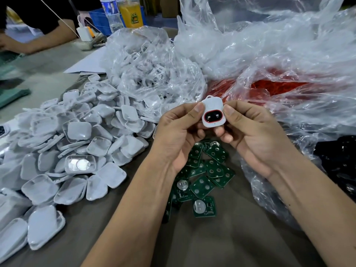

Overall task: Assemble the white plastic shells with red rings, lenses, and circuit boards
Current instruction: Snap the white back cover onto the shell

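Two hands pinch one shell [212, 112] above the boards [202, 170]: L hand [179, 135] grips its left edge, R hand [248, 135] its right, w/ red ring and dark lens facing up.

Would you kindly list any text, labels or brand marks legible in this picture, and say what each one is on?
No text can be read.
Bottle label: print blurred.
Orange cup: a green frog cartoon, no legible words.
Green circuit boards: markings too small.
White shell, held by both hands: no lettering visible.
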The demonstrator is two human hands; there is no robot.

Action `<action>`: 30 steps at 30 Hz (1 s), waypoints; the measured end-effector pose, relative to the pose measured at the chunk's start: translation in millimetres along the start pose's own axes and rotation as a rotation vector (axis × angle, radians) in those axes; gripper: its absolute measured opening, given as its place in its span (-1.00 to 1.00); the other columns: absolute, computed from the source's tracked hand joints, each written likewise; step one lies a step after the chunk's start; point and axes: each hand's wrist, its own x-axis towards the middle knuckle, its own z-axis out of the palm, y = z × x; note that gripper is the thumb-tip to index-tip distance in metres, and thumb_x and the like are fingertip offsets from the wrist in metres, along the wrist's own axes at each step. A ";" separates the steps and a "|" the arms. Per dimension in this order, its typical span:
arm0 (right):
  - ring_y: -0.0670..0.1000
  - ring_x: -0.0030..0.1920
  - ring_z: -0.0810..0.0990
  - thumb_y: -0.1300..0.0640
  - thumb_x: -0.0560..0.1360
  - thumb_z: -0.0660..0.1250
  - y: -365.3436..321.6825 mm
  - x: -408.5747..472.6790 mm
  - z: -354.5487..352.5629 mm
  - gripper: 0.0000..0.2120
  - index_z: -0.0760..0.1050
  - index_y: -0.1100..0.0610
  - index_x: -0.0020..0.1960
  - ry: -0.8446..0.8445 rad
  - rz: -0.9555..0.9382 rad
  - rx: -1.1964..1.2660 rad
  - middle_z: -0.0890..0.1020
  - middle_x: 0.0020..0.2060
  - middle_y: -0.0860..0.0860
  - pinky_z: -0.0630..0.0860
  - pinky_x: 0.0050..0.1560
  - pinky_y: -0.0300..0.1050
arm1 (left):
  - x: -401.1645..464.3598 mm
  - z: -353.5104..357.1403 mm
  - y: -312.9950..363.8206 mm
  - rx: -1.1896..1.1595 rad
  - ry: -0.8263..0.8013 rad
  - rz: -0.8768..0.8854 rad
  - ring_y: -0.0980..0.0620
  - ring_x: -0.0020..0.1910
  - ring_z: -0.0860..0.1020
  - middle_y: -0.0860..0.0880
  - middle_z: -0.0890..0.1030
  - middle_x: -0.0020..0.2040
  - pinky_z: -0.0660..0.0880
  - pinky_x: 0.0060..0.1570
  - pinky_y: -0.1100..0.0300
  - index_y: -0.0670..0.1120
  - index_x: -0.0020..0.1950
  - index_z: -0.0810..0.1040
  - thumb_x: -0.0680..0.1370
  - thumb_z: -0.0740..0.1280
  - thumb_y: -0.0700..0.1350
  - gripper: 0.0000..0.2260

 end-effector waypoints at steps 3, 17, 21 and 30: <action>-0.05 -0.33 0.57 0.19 0.51 0.35 1.6 -0.4 2.1 -0.80 0.58 0.31 0.04 0.032 0.023 0.052 0.67 -0.19 0.16 0.50 -0.41 -0.31 | 1.5 1.1 -0.3 -0.011 0.018 -0.025 0.00 -0.28 0.49 -0.19 0.62 -0.16 0.44 -0.47 0.35 -0.31 0.03 0.63 0.41 0.47 -0.14 -0.71; 0.01 -0.40 0.53 0.08 0.71 0.24 -23.3 1.9 14.9 -0.70 0.60 0.31 0.11 0.160 0.046 -0.050 0.63 -0.28 0.14 0.51 -0.50 -0.20 | -0.3 29.4 8.7 0.243 0.139 0.090 -0.13 -0.32 0.57 -0.29 0.66 -0.19 0.58 -0.30 0.04 -0.22 -0.05 0.68 0.56 0.49 -0.19 -0.90; -0.02 -0.45 0.52 0.19 0.71 0.20 -73.7 30.2 10.0 -0.79 0.50 0.21 -0.07 0.251 -0.053 -0.075 0.60 -0.35 0.09 0.48 -0.51 -0.24 | 36.1 80.3 30.8 0.495 0.162 0.386 -0.11 -0.32 0.65 -0.11 0.70 -0.28 0.66 -0.28 -0.09 -0.08 -0.23 0.69 0.50 0.54 -0.11 -0.86; 0.16 -0.27 0.63 0.38 0.66 0.13 -148.3 157.4 -34.8 -0.81 0.47 0.35 0.20 0.413 0.032 0.056 0.58 -0.01 0.31 0.54 -0.53 -0.19 | 187.2 150.4 67.9 0.705 0.165 0.262 -0.13 -0.34 0.62 -0.16 0.58 -0.39 0.70 -0.11 -0.11 -0.16 -0.38 0.47 0.43 0.49 -0.21 -0.75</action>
